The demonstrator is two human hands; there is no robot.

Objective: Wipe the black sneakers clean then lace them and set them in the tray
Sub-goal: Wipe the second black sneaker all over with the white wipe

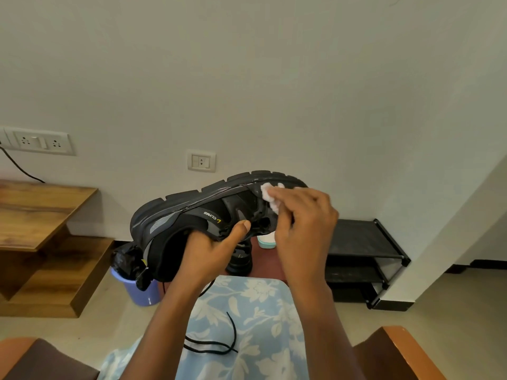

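Pale wall (247, 78) fills most of your view, with a stepped wooden unit (41, 229) to your left and a black shoe rack (362, 256) in the corner to your right. A blue floral cloth (255, 311) lies over your lap. Beyond its far edge, a small dark red desk (270, 263) carries the second sneaker (240, 260) near its left edge. A lilac bin (140, 289) stands on the floor left of the desk.

You hold the black sneaker (197, 209) in the air above the cloth, with its sole tipped up and away. Your left hand (208, 250) grips its collar, thumb across the side. Your right hand (301, 229) pinches a white wipe (270, 197) against the toe end.

I judge this to be the wiping step on the first shoe, so the task is at an early stage. Next, you would probably work the wipe along the sole edge toward the heel, turning the shoe in your left hand. Loose black laces (219, 344) lie unthreaded on the cloth. I cannot pick out the tray.
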